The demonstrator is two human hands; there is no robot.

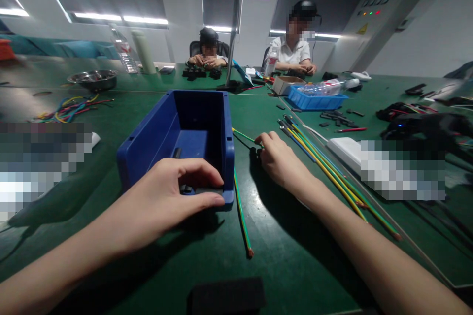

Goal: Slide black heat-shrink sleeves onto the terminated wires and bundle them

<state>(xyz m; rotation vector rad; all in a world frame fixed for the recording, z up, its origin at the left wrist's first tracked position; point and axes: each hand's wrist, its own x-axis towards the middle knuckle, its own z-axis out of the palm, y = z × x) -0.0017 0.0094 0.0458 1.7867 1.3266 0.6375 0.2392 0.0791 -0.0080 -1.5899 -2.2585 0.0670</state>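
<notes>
A dark blue plastic bin (147, 140) stands in front of me, with a few small black pieces (178, 152) inside. My left hand (177, 187) is curled over its near edge, fingers inside and thumb in front, gripping the lip. Right of the bin, my right hand (277, 155) pinches a green wire (246, 135), whose yellowish end reaches the bin's side. Beneath those fingertips is a dark patch, either shadow or a black piece. A green-and-yellow wire (242, 214) with a bare copper end lies along the bin's right side.
Several long wires (325, 162) lie to the right beside a white power strip (347, 155). Black pieces (338, 118) and a light blue tray (316, 101) are beyond. A metal bowl (92, 79) and tangled wires (70, 108) lie left. Two people sit across the table.
</notes>
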